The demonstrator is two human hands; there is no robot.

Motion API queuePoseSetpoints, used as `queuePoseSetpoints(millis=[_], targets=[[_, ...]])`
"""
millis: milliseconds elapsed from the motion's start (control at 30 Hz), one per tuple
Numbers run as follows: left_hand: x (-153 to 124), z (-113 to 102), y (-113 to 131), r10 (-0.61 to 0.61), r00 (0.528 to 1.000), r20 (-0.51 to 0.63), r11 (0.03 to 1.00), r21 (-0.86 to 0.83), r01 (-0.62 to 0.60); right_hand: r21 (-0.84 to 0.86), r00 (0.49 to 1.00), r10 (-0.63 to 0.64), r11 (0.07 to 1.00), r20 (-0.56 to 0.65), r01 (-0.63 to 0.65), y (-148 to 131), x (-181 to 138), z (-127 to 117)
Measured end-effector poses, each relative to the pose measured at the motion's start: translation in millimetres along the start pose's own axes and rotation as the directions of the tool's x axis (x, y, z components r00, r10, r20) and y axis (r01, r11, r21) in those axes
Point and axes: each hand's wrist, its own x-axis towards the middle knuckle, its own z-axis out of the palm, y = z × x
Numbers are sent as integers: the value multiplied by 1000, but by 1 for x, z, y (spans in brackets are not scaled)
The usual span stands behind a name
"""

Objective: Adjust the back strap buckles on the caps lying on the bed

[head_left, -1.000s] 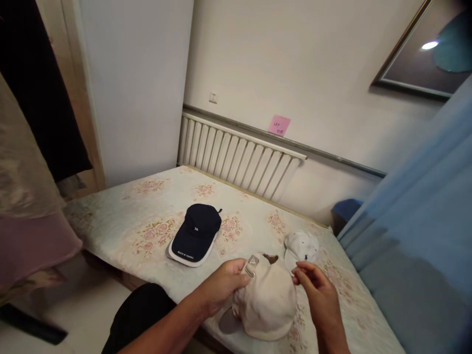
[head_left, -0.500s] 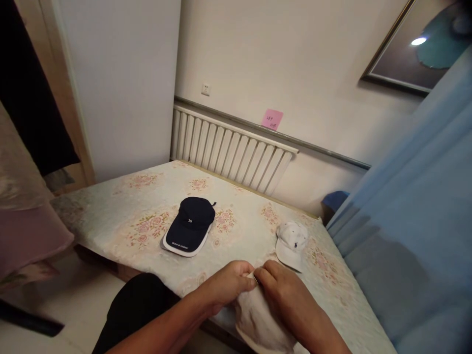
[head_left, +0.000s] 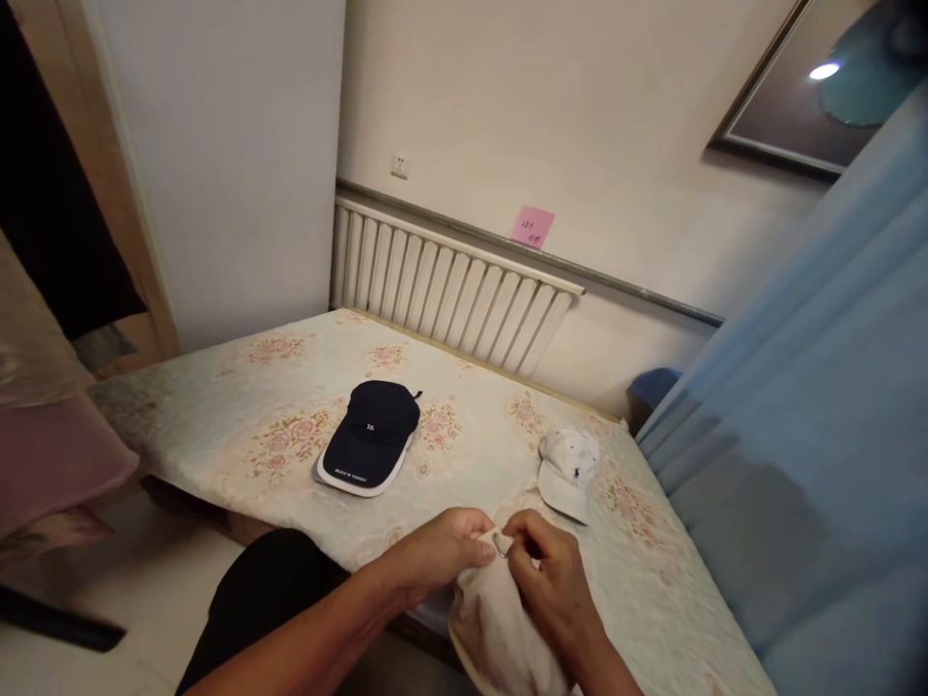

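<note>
Both hands are at a beige cloth cap (head_left: 497,623) in front of me, low in the view. My left hand (head_left: 444,553) pinches the end of its strap between thumb and fingers, beside a small metal buckle (head_left: 500,543). On the buckle's other side, my right hand (head_left: 551,575) has its fingers curled and closed on the strap. The cap's lower part runs out of the picture. A navy cap (head_left: 377,425) with a white-edged brim lies on the bed to the left. Beyond my right hand rests a white cap (head_left: 569,469) with a small dark emblem.
The bed (head_left: 217,416) has a pale floral cover. Behind it are a white radiator (head_left: 442,280) and a pink note (head_left: 533,226) on the wall. A blue curtain (head_left: 819,406) hangs on the right, clothes (head_left: 58,454) on the left. My black-clad knee (head_left: 265,599) is below.
My right hand has shifted slightly and its fingers have drawn apart from my left hand, so the metal buckle now shows between them. The view has moved a little.
</note>
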Motion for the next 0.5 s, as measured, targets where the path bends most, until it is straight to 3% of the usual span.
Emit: queuePoseSetpoints(millis=[100, 267, 333, 400, 500], targets=[[-2, 0, 2, -11, 1000, -5, 1000, -6, 11, -12, 1000, -8, 1000, 26, 8, -3, -3, -1], [-4, 1, 0, -48, 999, -12, 999, 0, 48, -128, 972, -148, 977, 184, 173, -5, -11, -5], [-4, 3, -2, -51, 999, -2, 999, 18, 51, -94, 994, -44, 994, 96, 53, -5, -12, -4], [-4, 3, -4, -45, 999, 23, 999, 9, 44, 85, 989, 145, 986, 18, -146, -3, -11, -4], [-6, 0, -4, -38, 998, 56, 998, -39, 40, 405, 946, 277, 856, 166, -321, 4, -8, -6]])
